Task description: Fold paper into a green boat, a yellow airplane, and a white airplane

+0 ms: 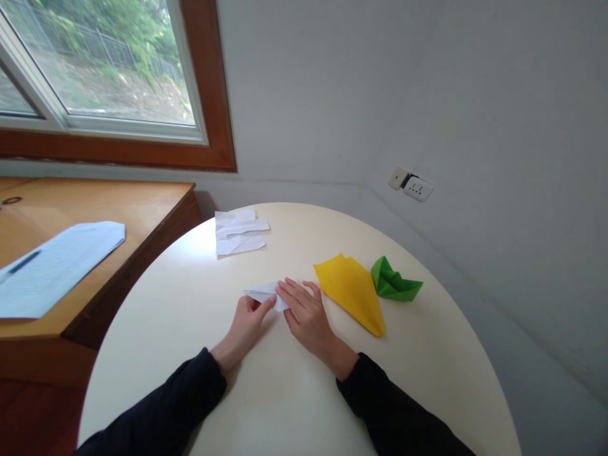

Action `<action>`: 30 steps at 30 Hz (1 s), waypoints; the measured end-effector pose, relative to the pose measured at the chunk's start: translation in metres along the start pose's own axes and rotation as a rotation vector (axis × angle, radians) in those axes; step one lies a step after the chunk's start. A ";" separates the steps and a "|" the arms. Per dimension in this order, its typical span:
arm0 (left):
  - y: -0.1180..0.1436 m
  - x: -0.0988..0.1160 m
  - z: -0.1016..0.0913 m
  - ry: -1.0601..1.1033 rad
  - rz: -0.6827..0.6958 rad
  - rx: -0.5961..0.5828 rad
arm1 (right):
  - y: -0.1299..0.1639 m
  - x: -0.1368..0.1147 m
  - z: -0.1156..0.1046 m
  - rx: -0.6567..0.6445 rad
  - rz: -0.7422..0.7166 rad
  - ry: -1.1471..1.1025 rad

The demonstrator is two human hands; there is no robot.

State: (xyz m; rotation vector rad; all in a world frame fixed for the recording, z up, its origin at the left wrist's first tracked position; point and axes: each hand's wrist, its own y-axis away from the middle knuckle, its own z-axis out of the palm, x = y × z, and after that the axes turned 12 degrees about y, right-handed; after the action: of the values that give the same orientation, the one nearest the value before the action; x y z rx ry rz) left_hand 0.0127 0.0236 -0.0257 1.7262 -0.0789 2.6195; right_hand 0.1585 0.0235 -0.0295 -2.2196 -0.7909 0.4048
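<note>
A small piece of folded white paper (262, 290) is held low over the round table, with a pointed end toward the left. My left hand (248, 320) pinches its left part, thumb on top and fingers curled beneath. My right hand (308, 316) is at its right end, fingers laid over the paper and thumb near its lower edge; they cover part of it. Just right of that hand lies a folded yellow paper (351, 288). Beside the yellow sheet rests a green folded paper boat (395, 282).
Several white paper pieces (240, 233) lie at the back of the round table (266, 405). To the left, a wooden desk (147, 206) carries printed sheets (71, 263), a pen (21, 263) and partly visible scissors (10, 201). A wall socket (418, 188) is behind the table.
</note>
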 end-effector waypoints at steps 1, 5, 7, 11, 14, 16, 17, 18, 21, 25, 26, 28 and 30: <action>0.000 0.000 0.000 -0.020 0.004 -0.004 | 0.000 0.000 0.000 -0.003 -0.001 -0.003; 0.001 -0.002 -0.001 -0.030 -0.023 0.008 | 0.000 0.001 0.000 -0.014 -0.005 0.000; 0.001 -0.001 0.000 0.020 -0.048 0.006 | 0.000 0.001 0.000 -0.007 0.001 0.006; 0.002 0.002 0.005 0.180 -0.133 0.020 | 0.000 0.001 0.001 0.013 0.024 0.017; 0.002 0.004 0.007 0.297 -0.191 0.042 | 0.001 0.003 0.003 0.017 0.051 0.030; 0.003 0.005 0.007 0.366 -0.211 0.039 | 0.001 0.004 0.004 0.021 0.069 0.040; 0.003 0.004 0.007 0.397 -0.217 0.033 | 0.002 0.005 0.005 0.024 0.075 0.045; 0.002 0.004 0.006 0.424 -0.222 0.025 | 0.002 0.006 0.006 0.025 0.080 0.049; 0.002 0.004 0.006 0.467 -0.230 -0.001 | 0.002 0.008 0.007 0.021 0.096 0.064; 0.004 0.005 0.008 0.489 -0.199 -0.053 | 0.002 0.008 0.008 0.005 0.128 0.080; 0.004 0.005 0.008 0.494 -0.187 -0.068 | 0.002 0.008 0.008 0.001 0.137 0.081; 0.005 0.005 0.008 0.483 -0.171 -0.094 | 0.002 0.009 0.009 -0.001 0.165 0.080; 0.006 0.005 0.008 0.428 -0.163 -0.097 | 0.002 0.010 0.010 0.001 0.207 0.072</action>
State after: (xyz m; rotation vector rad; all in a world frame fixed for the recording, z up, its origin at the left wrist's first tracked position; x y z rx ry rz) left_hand 0.0177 0.0171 -0.0185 1.0643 -0.0586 2.7393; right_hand 0.1625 0.0341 -0.0380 -2.3095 -0.5244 0.4217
